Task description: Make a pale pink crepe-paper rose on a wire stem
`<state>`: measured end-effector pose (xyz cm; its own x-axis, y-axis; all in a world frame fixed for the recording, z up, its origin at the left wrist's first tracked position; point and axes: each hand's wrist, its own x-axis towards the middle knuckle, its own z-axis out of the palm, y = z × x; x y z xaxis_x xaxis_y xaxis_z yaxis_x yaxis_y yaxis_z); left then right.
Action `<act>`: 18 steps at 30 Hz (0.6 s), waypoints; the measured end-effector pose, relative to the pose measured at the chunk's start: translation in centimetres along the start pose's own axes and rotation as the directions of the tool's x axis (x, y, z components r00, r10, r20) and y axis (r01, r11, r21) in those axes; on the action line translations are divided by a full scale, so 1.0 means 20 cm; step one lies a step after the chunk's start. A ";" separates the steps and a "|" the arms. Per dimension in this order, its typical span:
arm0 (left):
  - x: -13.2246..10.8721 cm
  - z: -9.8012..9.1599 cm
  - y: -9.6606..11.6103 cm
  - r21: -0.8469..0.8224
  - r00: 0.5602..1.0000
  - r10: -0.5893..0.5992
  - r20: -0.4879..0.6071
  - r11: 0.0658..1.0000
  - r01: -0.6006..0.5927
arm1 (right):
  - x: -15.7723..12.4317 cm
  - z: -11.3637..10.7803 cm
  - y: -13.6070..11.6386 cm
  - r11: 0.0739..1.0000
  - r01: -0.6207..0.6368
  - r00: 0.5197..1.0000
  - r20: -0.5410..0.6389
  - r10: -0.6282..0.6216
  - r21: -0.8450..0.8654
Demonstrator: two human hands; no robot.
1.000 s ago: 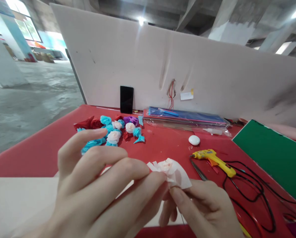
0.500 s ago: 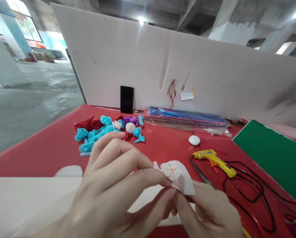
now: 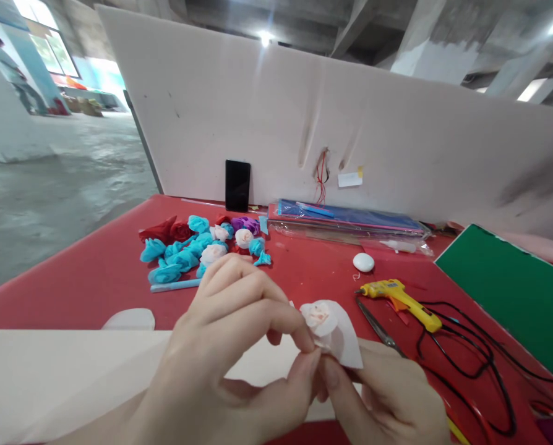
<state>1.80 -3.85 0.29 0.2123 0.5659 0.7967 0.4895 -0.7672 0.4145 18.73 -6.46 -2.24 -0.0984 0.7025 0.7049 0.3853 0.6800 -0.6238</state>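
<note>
Paper rose [image 3: 325, 321] pinched between left hand [image 3: 230, 346] and right hand [image 3: 388, 395] fingertips; glue gun [image 3: 399, 296] near.

The left hand [image 3: 230, 346] is drawing in. Its fingers [image 3: 276, 312], spread wide a second ago, are curling tight against the paper rose [image 3: 321, 316]. In doing so it is uncovering the pile of paper flowers [image 3: 184, 253], a blue strip [image 3: 174, 285] and a white scrap [image 3: 130, 319] on the bench [image 3: 304, 272]. The rose's ragged left flaps are being wrapped in, so its head is looking rounder. The right hand [image 3: 388, 395] is sinking slightly lower with it.
</note>
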 end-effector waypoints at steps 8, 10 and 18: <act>-0.02 0.03 0.05 -0.252 0.959 -0.272 0.080 0.925 0.283 | 0.05 -0.04 0.03 0.986 0.085 0.994 -0.057 -0.094 -0.143; -0.02 0.03 0.04 -0.326 0.918 -0.372 0.135 0.859 0.396 | 0.05 -0.04 0.04 0.968 0.127 0.988 -0.060 -0.143 -0.216; -0.04 0.03 -0.03 -0.329 0.778 -0.482 0.403 0.717 0.615 | 0.10 -0.10 0.06 0.839 0.417 0.908 0.186 -0.374 -0.350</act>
<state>1.84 -3.66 -0.81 0.2704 0.9317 0.2427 0.2032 -0.3016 0.9315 20.87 -4.66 -0.94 -0.4047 0.4227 0.8109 0.6031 0.7899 -0.1108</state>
